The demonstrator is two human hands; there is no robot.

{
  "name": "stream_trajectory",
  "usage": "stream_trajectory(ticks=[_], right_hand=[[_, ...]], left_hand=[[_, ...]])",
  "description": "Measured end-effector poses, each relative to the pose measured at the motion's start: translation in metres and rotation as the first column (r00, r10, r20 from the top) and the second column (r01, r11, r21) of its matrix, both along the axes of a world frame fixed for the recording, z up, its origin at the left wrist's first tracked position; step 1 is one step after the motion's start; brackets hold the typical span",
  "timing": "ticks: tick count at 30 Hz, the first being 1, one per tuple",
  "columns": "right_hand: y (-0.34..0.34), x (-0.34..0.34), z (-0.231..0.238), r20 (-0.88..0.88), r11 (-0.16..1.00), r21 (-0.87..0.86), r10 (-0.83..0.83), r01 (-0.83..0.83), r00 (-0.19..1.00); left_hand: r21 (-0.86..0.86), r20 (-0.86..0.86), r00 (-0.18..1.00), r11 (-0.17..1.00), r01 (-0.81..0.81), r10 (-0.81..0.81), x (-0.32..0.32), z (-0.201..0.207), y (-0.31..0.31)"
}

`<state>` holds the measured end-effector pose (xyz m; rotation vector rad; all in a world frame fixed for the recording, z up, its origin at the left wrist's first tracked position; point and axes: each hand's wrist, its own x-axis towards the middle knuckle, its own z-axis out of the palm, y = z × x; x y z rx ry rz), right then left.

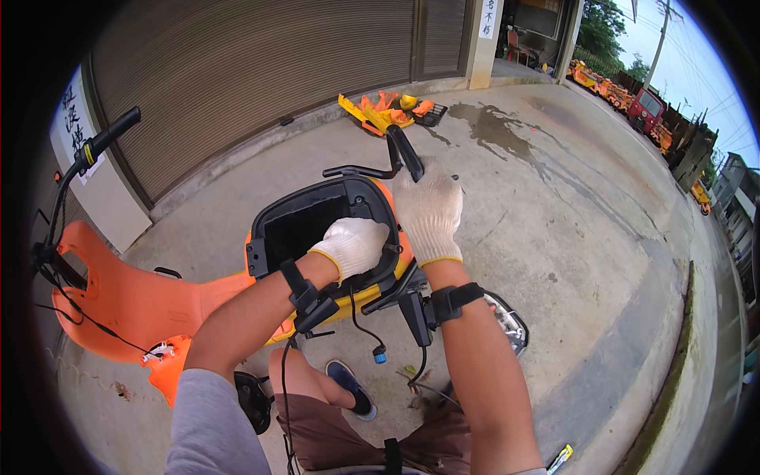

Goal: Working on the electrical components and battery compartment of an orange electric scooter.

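Observation:
An orange and yellow scooter body (150,297) stands before me with its seat off. My left hand (352,244), in a white knit glove, is closed at the inner right side of the black storage bucket (273,226); its fingertips are hidden. My right hand (429,210), gloved likewise, is closed round the near end of a black curved grab rail (404,152) behind the bucket. A small dark tip shows beside that glove, too small to name. Below the bucket hangs a cable with a blue connector (380,355).
Handlebar (111,134) and loose cables rise at the left. Orange and yellow panels with a black crate (431,115) lie by the roller shutter (253,63). A lamp unit (507,321) sits right of my right forearm. A black helmet-like object (253,402) is near my leg.

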<state>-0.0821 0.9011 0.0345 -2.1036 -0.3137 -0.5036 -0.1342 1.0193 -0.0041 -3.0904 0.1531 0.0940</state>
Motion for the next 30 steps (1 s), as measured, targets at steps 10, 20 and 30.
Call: stream_trajectory(ticks=[10,20,30], right_hand=[[-0.0004,-0.0024,0.0039,-0.038,1.0,-0.014,-0.016,0.016,0.999],[-0.0007,-0.0008,0.0025,-0.018,1.0,0.009,-0.015,0.015,1.0],[0.0003,0.0013,0.0012,-0.005,1.0,0.008,0.016,-0.016,1.0]], left_hand=[[0.063,-0.066,0.995,0.996,-0.065,0.069,0.008,-0.0091,-0.0079],[0.039,-0.07,0.997,0.999,-0.023,0.026,0.0065,-0.0022,0.0001],[0.05,-0.057,0.997,0.998,-0.05,0.052,0.0073,-0.0098,-0.0057]])
